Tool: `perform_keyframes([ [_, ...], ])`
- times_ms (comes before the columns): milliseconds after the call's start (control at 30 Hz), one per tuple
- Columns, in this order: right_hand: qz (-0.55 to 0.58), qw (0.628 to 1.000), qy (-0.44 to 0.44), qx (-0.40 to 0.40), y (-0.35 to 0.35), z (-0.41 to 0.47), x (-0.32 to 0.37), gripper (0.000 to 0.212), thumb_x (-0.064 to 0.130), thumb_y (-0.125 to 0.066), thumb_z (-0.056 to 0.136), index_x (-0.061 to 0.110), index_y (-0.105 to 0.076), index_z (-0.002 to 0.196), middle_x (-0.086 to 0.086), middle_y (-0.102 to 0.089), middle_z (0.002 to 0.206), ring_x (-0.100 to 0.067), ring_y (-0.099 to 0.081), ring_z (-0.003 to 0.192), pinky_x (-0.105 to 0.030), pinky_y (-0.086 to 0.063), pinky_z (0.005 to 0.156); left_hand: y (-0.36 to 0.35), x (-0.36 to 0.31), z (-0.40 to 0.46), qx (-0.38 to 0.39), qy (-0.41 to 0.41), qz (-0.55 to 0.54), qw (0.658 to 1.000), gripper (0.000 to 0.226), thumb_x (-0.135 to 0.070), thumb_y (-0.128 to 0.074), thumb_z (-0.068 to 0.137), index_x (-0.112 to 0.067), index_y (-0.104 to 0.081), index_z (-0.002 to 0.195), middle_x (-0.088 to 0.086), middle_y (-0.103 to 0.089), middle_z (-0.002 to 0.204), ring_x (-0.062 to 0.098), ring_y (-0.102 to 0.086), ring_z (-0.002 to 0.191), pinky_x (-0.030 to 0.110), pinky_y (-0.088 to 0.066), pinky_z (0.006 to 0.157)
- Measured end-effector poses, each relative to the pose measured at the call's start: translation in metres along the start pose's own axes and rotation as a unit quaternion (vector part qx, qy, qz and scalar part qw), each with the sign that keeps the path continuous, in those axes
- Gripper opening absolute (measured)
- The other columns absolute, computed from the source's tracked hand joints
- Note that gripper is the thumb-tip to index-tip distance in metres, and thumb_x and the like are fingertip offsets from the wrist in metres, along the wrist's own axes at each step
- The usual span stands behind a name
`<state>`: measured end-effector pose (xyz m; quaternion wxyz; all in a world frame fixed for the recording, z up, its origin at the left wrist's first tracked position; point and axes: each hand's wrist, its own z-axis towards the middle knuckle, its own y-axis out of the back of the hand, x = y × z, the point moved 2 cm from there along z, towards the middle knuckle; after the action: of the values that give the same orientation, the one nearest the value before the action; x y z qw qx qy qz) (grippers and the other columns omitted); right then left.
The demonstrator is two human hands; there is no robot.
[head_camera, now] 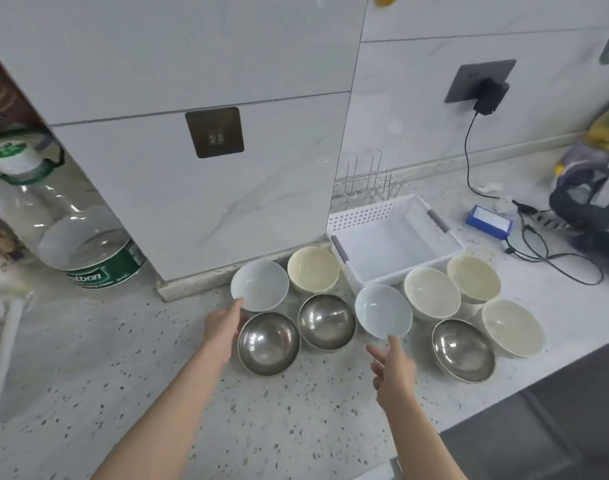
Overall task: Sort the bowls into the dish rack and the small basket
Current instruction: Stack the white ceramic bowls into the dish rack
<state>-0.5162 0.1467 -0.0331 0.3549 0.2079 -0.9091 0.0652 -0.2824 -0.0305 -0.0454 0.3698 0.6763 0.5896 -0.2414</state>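
1. Nine bowls sit in a loose cluster on the speckled countertop (123, 358), in front of the white basket (393, 237).
2. Two pale blue bowls: the left blue bowl (259, 285) lies near the wall base, and the right blue bowl (383, 310) sits just in front of the basket.
3. Three steel bowls form the near row: one on the left (268, 342), one in the middle (326, 322) and one on the right (463, 349).
4. Four cream bowls: one (313, 269) beside the left blue bowl, and three to the right of the basket's front corner (432, 292), (473, 278), (512, 327).
5. The left hand (223, 323) reaches with straight fingers to the near rim of the left blue bowl, touching or almost touching it, and holds nothing.
6. The right hand (393, 365) hovers with spread, relaxed fingers just below the right blue bowl, its forefinger at the rim; it grips nothing.
7. The basket has grey handles and nothing in it; a wire dish rack (365, 181) stands behind it against the tiled wall.
8. A large clear bottle (71, 223) with a green label lies at the left.
9. At the right are a blue box (489, 221), black cables (552, 258) and a charger (490, 97) plugged into a wall socket.
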Motion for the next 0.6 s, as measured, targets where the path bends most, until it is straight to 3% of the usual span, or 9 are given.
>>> perform_keyframes([
  [133,0.015,1.000,0.021,-0.018,-0.001,0.012,0.009,0.041,0.034,-0.054,0.092,0.020,-0.047,0.130,-0.006,-0.073,0.094,-0.014,-0.041,0.058,-0.025,-0.028,0.049,-0.011,-0.003,0.009,-0.007,-0.001,0.021,1.000,0.022,-0.024,-0.064,0.089,-0.010,-0.062,0.073,0.009,-0.058,0.073,0.021,-0.048,0.063,0.031,-0.037,0.058],
  [233,0.010,0.999,0.034,-0.020,-0.003,0.018,0.011,0.043,0.025,-0.049,0.094,0.016,-0.047,0.136,-0.008,-0.072,0.090,-0.016,-0.040,0.060,-0.026,-0.029,0.051,-0.013,-0.003,0.014,-0.019,0.000,0.019,1.000,0.015,-0.013,-0.062,0.086,-0.007,-0.063,0.073,0.009,-0.059,0.069,0.022,-0.051,0.062,0.029,-0.038,0.055],
  [367,-0.011,0.998,0.052,-0.040,-0.005,0.020,0.013,0.034,0.017,-0.046,0.092,0.009,-0.056,0.124,-0.009,-0.070,0.083,-0.017,-0.042,0.062,-0.028,-0.033,0.054,-0.013,-0.005,0.014,-0.026,-0.008,0.013,1.000,0.012,-0.007,-0.060,0.085,-0.003,-0.067,0.077,0.010,-0.064,0.067,0.023,-0.054,0.061,0.027,-0.039,0.051],
  [467,-0.026,0.996,0.066,-0.056,-0.006,0.020,0.013,0.031,0.016,-0.048,0.089,0.004,-0.061,0.114,-0.010,-0.071,0.079,-0.016,-0.040,0.060,-0.029,-0.034,0.054,-0.012,-0.008,0.010,-0.033,-0.009,-0.005,0.999,0.014,-0.008,-0.058,0.086,-0.005,-0.068,0.077,0.008,-0.070,0.066,0.014,-0.055,0.053,0.022,-0.035,0.044],
  [600,-0.015,0.993,0.081,-0.085,-0.005,0.013,0.005,0.031,0.017,-0.048,0.085,0.001,-0.063,0.107,-0.008,-0.073,0.075,-0.014,-0.036,0.054,-0.028,-0.033,0.052,0.000,-0.010,0.006,-0.038,-0.017,-0.010,0.999,0.013,-0.010,-0.055,0.086,-0.007,-0.067,0.083,0.003,-0.074,0.064,0.012,-0.033,0.046,0.021,-0.026,0.039],
])
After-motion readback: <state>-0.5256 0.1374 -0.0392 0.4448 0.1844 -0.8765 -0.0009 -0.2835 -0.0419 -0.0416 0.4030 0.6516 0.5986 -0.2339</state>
